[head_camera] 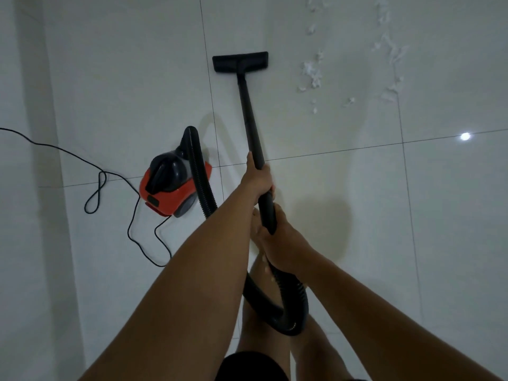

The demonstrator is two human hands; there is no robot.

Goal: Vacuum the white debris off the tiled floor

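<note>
A black vacuum wand (248, 111) runs from my hands up to a flat black floor head (240, 61) resting on the white tiled floor (343, 188). My left hand (258, 178) grips the wand higher up. My right hand (277, 243) grips the handle end, where the ribbed black hose (291, 312) begins. White debris (312, 72) lies in a strip just right of the floor head, with a second strip of debris (390, 53) farther right. The head is not touching either strip.
The red and black vacuum body (171, 185) sits on the floor to the left, its hose arching over it. Its black power cord (104, 188) loops across the tiles at left. My bare legs (264, 334) are below the hands. A light reflection (465, 136) shines at right.
</note>
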